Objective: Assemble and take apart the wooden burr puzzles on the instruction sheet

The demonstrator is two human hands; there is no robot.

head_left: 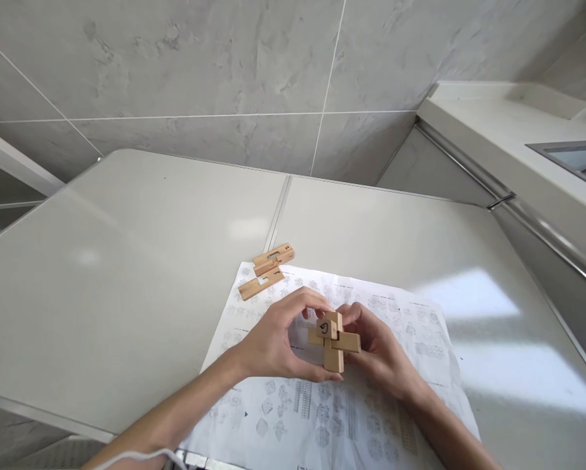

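Both my hands hold a wooden puzzle cross [332, 339] made of interlocked notched bars, just above a printed instruction sheet [341, 405]. My left hand [277, 339] curls round its left side, thumb below and fingers arched over the top. My right hand [378, 352] grips the right side from behind. One bar end facing me carries a black handwritten mark. Two loose notched wooden bars [268, 269] lie side by side on the table beyond the sheet's upper left corner.
The sheet lies on a glossy white table [126, 274] with a seam down its middle. Grey tiled floor [224, 72] shows beyond. A white counter [508, 143] with a metal rail runs along the right.
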